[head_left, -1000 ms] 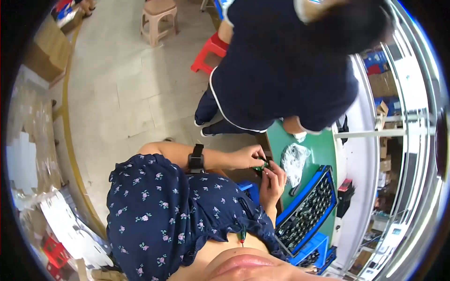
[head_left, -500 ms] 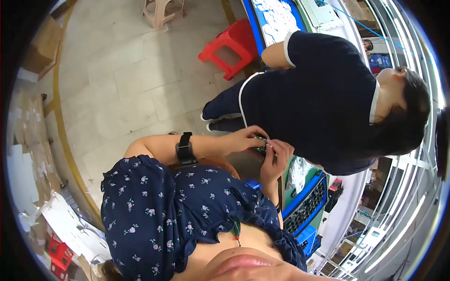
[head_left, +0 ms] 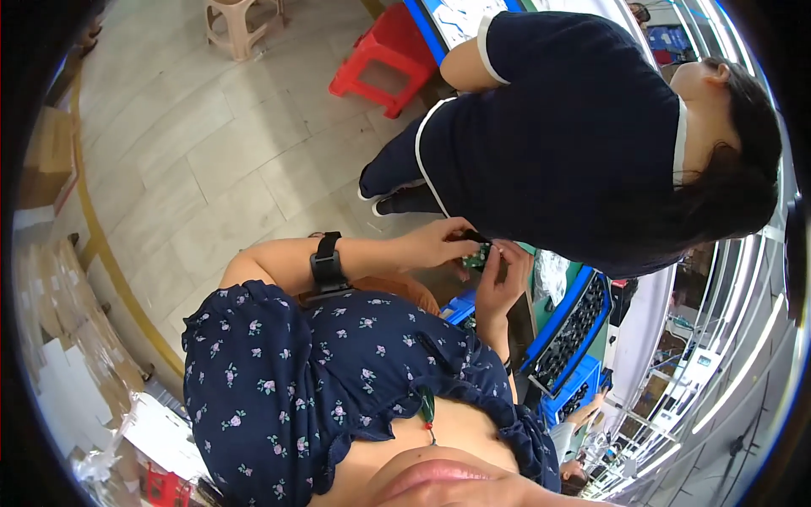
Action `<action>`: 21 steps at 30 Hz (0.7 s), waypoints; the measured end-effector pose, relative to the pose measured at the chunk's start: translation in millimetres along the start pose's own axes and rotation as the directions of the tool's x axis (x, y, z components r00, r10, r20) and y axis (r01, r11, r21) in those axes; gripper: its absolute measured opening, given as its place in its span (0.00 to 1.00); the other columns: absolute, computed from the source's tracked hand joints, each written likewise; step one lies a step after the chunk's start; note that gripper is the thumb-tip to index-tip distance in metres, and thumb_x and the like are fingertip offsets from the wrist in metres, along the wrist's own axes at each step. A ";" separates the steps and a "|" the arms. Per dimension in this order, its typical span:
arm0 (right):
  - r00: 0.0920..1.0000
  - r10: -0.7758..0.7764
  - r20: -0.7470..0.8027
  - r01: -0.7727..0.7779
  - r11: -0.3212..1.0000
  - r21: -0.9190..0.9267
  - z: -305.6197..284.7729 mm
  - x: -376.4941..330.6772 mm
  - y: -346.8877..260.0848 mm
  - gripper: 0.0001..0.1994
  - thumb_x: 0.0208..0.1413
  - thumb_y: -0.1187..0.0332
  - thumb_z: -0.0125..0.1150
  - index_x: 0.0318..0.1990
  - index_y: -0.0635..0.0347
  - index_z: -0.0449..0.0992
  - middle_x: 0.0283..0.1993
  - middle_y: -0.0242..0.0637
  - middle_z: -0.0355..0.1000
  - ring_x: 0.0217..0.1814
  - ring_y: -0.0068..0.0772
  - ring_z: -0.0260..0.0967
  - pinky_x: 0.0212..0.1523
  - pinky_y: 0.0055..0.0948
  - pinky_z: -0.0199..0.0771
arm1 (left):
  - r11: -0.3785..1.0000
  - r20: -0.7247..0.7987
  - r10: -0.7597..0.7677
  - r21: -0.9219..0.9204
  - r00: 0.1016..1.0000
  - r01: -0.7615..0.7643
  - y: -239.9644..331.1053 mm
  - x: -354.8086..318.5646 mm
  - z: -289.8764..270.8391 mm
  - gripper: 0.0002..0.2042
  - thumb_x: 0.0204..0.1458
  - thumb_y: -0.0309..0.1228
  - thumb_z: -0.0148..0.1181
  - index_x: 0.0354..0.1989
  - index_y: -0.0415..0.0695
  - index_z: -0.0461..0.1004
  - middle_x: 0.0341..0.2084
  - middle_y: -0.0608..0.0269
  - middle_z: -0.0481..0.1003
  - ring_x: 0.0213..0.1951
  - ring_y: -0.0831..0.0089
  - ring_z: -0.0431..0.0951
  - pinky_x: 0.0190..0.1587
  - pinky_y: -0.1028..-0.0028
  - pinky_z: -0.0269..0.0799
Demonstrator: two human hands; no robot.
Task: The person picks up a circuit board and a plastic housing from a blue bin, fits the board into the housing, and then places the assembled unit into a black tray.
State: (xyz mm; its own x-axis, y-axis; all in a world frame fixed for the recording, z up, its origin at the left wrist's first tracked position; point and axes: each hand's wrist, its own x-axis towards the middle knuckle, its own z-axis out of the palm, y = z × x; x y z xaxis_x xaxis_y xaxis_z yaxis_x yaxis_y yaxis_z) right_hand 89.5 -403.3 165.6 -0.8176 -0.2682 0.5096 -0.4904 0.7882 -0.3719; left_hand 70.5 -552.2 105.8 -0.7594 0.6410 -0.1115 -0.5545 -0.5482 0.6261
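A small green circuit board [head_left: 477,258] is held up in front of my chest, between my two hands. My left hand [head_left: 443,243], with a black strap on its forearm, pinches the board from the left side. A dark part lies along the board's upper edge, too small to make out. My right hand [head_left: 505,283] is at the board's right edge, thumb and fingertips pressed together there. Whether a small part sits in those right fingertips is hidden.
Close ahead stands a person in a dark shirt [head_left: 557,135], back turned. At right are a blue-edged tray [head_left: 570,329] of black parts, a clear plastic bag [head_left: 551,275] and a blue bin [head_left: 574,389]. A red stool [head_left: 389,59] and a beige stool [head_left: 241,29] stand beyond.
The view has swung, so the co-worker and stools sit higher in the picture. The board has tilted and shows more of its green face. Both hands stay at it.
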 end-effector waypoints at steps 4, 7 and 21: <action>0.998 0.048 -0.026 -0.048 0.999 -0.004 -1.9 -8.2 6.2 0.04 0.50 0.78 0.56 0.33 0.63 0.71 0.35 0.41 0.69 0.36 0.41 0.64 0.37 0.34 0.63 | 0.975 0.043 0.117 0.183 0.992 -0.123 -9.8 2.3 3.8 0.13 0.55 0.32 0.52 0.43 0.36 0.64 0.31 0.57 0.72 0.24 0.71 0.76 0.28 0.76 0.73; 0.999 0.027 -0.030 -0.027 1.000 0.016 -3.5 -6.1 0.6 0.04 0.49 0.79 0.57 0.33 0.63 0.71 0.35 0.41 0.69 0.36 0.40 0.63 0.37 0.34 0.62 | 0.992 -0.065 0.097 0.086 0.993 -0.091 -8.8 3.7 -0.7 0.12 0.55 0.32 0.51 0.42 0.36 0.64 0.27 0.58 0.72 0.22 0.73 0.76 0.24 0.77 0.72; 0.984 -0.093 0.154 0.073 0.989 0.127 16.5 5.7 -30.5 0.03 0.51 0.78 0.56 0.32 0.63 0.70 0.37 0.41 0.69 0.40 0.38 0.64 0.41 0.30 0.63 | 0.938 -0.051 0.254 0.255 0.966 -0.233 -0.4 -47.8 -17.1 0.14 0.55 0.31 0.54 0.44 0.38 0.60 0.28 0.60 0.72 0.24 0.75 0.75 0.25 0.78 0.72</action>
State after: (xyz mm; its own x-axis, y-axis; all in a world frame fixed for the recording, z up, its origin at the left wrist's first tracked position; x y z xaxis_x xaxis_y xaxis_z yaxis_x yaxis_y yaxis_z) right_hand 94.8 -438.1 167.0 -0.8054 -0.4220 0.4163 -0.5832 0.6896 -0.4293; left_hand 101.2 -591.7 97.6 -0.8918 0.4522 0.0116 -0.2564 -0.5265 0.8106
